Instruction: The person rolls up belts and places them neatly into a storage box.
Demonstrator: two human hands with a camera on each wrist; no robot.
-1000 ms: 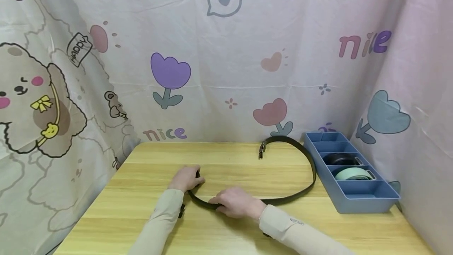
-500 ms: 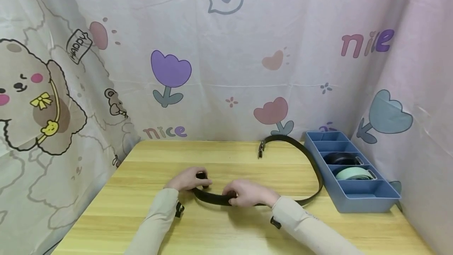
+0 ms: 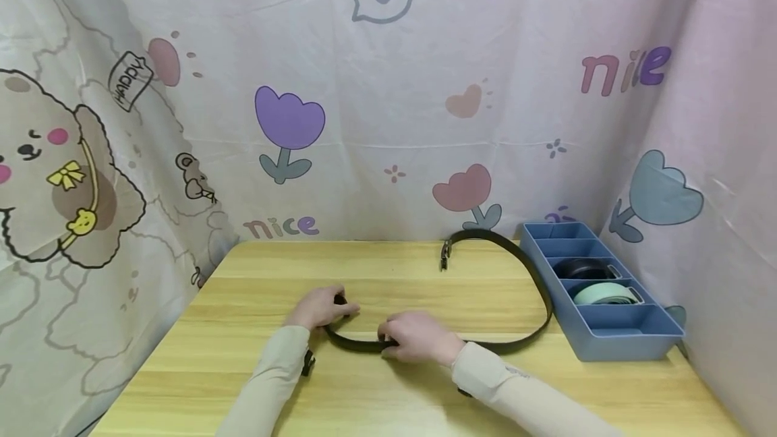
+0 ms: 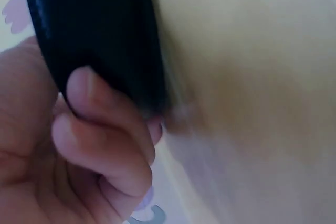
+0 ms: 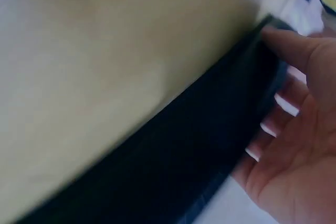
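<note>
Head view: on the table (image 3: 388, 275), the black belt (image 3: 363, 345) was pinched by left hand (image 3: 315, 307) and right hand (image 3: 415, 336), the stretch between them directed from left towards four o'clock; the buckle (image 3: 446, 255) was seen at one o'clock from the right hand, the nearer.

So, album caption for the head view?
Left-hand fingers and right-hand fingers hold a long black belt on a yellow wooden table beside a blue compartmented tray.

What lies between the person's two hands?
A stretch of the dark belt runs from the left hand to the right hand, as the head view shows.
</note>
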